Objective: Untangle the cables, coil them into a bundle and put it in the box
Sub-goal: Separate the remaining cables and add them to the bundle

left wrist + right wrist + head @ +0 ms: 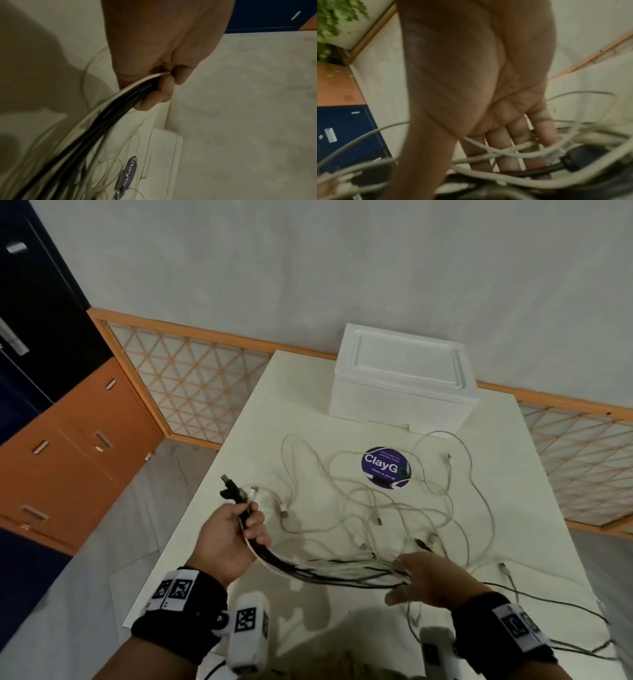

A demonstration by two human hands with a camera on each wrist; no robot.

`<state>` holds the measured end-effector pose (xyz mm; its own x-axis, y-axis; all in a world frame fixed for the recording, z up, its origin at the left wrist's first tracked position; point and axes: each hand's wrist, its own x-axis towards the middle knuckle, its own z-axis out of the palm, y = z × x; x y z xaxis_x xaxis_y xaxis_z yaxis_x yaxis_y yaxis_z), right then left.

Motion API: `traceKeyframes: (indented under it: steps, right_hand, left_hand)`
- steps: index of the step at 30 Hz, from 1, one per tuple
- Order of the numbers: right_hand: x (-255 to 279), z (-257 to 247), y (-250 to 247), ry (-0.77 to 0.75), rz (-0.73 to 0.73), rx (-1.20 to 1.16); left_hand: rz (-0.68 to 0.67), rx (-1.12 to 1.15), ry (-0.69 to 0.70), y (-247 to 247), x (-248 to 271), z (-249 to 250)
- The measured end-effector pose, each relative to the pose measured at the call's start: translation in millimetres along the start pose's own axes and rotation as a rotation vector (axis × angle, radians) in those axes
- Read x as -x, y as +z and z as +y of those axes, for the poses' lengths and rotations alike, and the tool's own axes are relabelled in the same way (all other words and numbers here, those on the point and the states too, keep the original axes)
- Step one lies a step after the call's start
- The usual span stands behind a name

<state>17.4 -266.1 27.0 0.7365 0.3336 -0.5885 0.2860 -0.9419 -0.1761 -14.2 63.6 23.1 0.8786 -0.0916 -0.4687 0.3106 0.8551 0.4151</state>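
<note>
My left hand (236, 534) grips a bundle of black and white cables (308, 570) near their plug ends (233, 491), held above the table's left side. In the left wrist view the fingers (159, 92) curl round the same cables (102, 121). The strands run right to my right hand (424, 580), whose straight, spread fingers (513, 142) lie among the cables (513, 152) without curling round them. A loose tangle of pale cables (394, 508) sprawls over the table. The white foam box (404, 378), lid on, stands at the table's far edge.
The white table (308, 405) carries a round purple sticker (386, 467) under the tangle. Several cables trail off the near right corner (565, 611). Orange and blue cabinets (68, 440) stand to the left, an orange lattice railing (191, 385) behind.
</note>
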Motion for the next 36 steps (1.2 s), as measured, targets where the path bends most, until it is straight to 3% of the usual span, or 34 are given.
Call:
traceKeyframes:
  steps: [2,4,8,10,12,18,25,29,31,33,36]
  right_hand:
    - [-7.6,-3.3,-2.1,-0.039,-0.05,-0.109]
    - [-16.1,-7.8,-8.3,-0.064,0.002,-0.169]
    - [-29.7,-26.1,-29.5,-0.11,0.24,-0.269]
    - [-43.3,-45.3,-41.1,-0.138,0.404,-0.24]
    - [-65.0,-69.6,-46.6,-0.194,0.472,-0.151]
    - [-107.8,-126.3,-17.3,-0.419,0.143,0.243]
    - [-123.9,-122.4,-5.8,-0.352,0.209,0.294]
    - [-128.6,-110.5,-28.6,-0.232,0.425,0.173]
    - [-126.0,-117.1,-31.9,-0.359,0.481,0.243]
    - [-124.1,-131.1,-25.3,-0.546,0.388,0.335]
    - [-123.4,-143.6,-7.0,-0.572,0.269,0.416]
  left_hand:
    - [0.022,-0.011,-0.038,-5.4,-0.1,-7.0]
    - [0.091,-0.05,-0.024,-7.1,-1.3,-10.8]
    - [0.159,-0.125,0.043,-6.9,-1.8,-10.9]
    - [0.179,-0.164,0.082,-5.3,-2.0,-12.3]
    - [0.199,-0.204,0.105,-3.8,-3.0,-15.0]
    - [0.319,-0.239,0.161,-4.2,-10.7,-23.7]
    - [0.443,-0.249,0.156,-14.3,-1.2,-28.1]
    - [0.495,-0.164,0.142,-22.2,1.9,-22.8]
    - [0.508,-0.148,0.147,-23.3,0.4,-22.0]
    - [0.514,-0.147,0.16,-21.4,-3.4,-22.6]
    - [0.526,-0.162,0.169,-16.7,-7.5,-23.2]
